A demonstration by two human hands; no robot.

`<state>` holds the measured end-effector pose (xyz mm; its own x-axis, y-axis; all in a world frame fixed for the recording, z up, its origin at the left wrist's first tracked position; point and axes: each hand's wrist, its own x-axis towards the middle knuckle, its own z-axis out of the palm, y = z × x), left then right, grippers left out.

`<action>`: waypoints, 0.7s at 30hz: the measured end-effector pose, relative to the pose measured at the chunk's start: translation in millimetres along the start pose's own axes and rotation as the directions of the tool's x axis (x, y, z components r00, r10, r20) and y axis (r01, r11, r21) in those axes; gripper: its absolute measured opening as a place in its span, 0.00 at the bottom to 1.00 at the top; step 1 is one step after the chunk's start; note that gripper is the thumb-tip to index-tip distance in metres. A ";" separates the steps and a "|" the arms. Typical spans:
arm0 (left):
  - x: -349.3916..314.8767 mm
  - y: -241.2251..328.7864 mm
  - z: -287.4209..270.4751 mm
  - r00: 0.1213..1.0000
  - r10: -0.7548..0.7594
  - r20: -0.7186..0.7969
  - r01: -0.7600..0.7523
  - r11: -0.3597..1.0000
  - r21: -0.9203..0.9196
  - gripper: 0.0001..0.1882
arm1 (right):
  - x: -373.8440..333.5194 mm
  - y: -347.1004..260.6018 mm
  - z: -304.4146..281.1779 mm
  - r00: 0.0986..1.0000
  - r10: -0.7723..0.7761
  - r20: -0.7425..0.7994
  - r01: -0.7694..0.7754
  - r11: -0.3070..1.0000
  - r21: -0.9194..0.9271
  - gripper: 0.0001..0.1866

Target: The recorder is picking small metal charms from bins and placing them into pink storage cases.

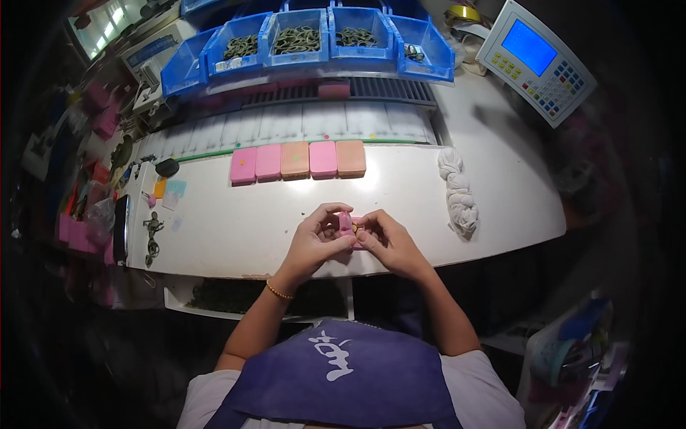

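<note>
Near the front middle of the white table, both my hands meet around a small pink block that looks soft, like a rubber mould, and seems to be parted or bent open. My left hand is closed on its left part, thumb at the near side. My right hand grips the right side, its thumb and forefinger pressed by a small yellowish spot between the pink parts. The fingers hide much of the block. Farther back, a row of several similar blocks, pink and tan, lies on the table.
Blue bins with dark green ring-like pieces stand at the back. A twisted white cloth lies to the right. Beyond it is a keypad panel with a blue screen. Dark green pieces lie at the left, near a black object.
</note>
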<state>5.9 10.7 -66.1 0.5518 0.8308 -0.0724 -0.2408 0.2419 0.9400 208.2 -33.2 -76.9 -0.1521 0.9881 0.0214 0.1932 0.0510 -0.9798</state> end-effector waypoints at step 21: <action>-12.5 -17.7 4.6 0.873 0.480 -0.088 -0.010 0.198 0.980 0.47 | -10.8 -9.3 28.6 0.924 0.271 -0.271 -0.123 0.879 0.461 0.14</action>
<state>6.9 -6.3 -80.2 0.2958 0.8854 0.3586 0.7298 -0.4516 0.5133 180.3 -48.4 -73.6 0.1741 0.9659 -0.1918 -0.2580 -0.1433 -0.9555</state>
